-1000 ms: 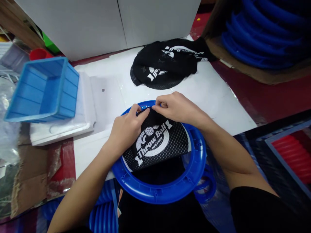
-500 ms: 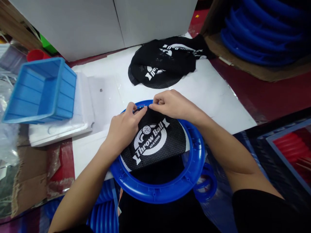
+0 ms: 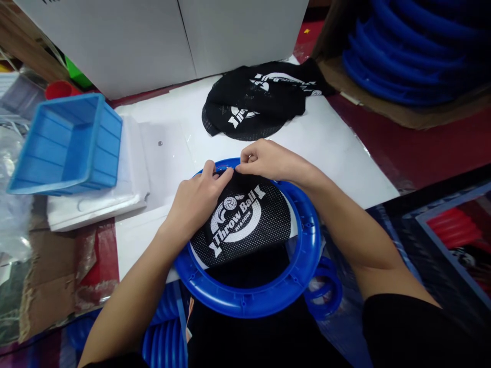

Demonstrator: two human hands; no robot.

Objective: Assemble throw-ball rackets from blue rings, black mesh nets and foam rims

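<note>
A blue plastic ring (image 3: pixel 264 299) lies at the near edge of the white table (image 3: pixel 337 148), with a smaller loop handle at its right. Across it lies a black mesh net (image 3: pixel 245 225) printed "Throw Ball" in white. My left hand (image 3: pixel 197 199) pinches the net's far edge against the ring's far rim. My right hand (image 3: pixel 268 161) pinches the same edge just to the right, fingertips nearly touching the left hand's. Both hands are closed on the net.
A pile of more black mesh nets (image 3: pixel 261 99) lies farther back. A blue plastic bin (image 3: pixel 65 145) sits at left on white sheets. White cardboard boxes (image 3: pixel 161 36) stand behind. Stacked blue rings (image 3: pixel 406 56) fill a carton at right; more rings (image 3: pixel 161 342) sit below the table.
The hands have barely shifted, still working the net's far edge along the ring's rim. The view moved slightly.
</note>
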